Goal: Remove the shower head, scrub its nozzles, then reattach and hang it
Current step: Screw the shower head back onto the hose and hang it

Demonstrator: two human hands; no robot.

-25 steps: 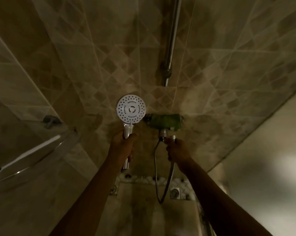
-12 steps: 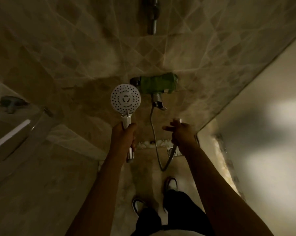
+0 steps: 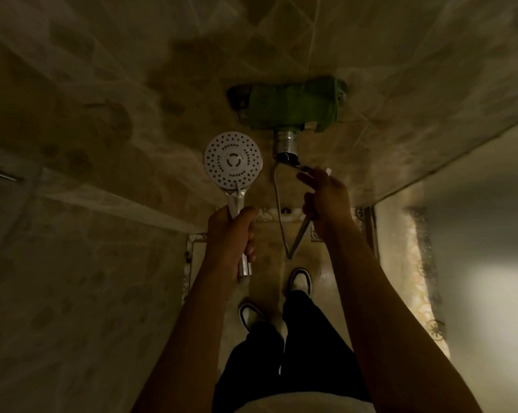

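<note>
The round white shower head (image 3: 233, 160) faces me, nozzles up, and it is detached from the hose. My left hand (image 3: 232, 231) is shut around its chrome handle, whose open end sticks out below my fist. My right hand (image 3: 326, 198) holds the metal hose (image 3: 281, 222), with the hose's free end poking up past my fingers. The hose loops down from the chrome outlet (image 3: 285, 147) under the wall mixer, which is wrapped in a green cloth (image 3: 293, 107).
Tiled walls close in ahead and on the left. A glass screen edge with a metal fitting (image 3: 4, 174) stands at the left. My two shoes (image 3: 300, 281) are on the tiled floor below, and a bright doorway lies to the right.
The view has tilted down, so the riser pipe has left the frame and my legs show. My right hand rose back toward the mixer outlet with the hose end.
</note>
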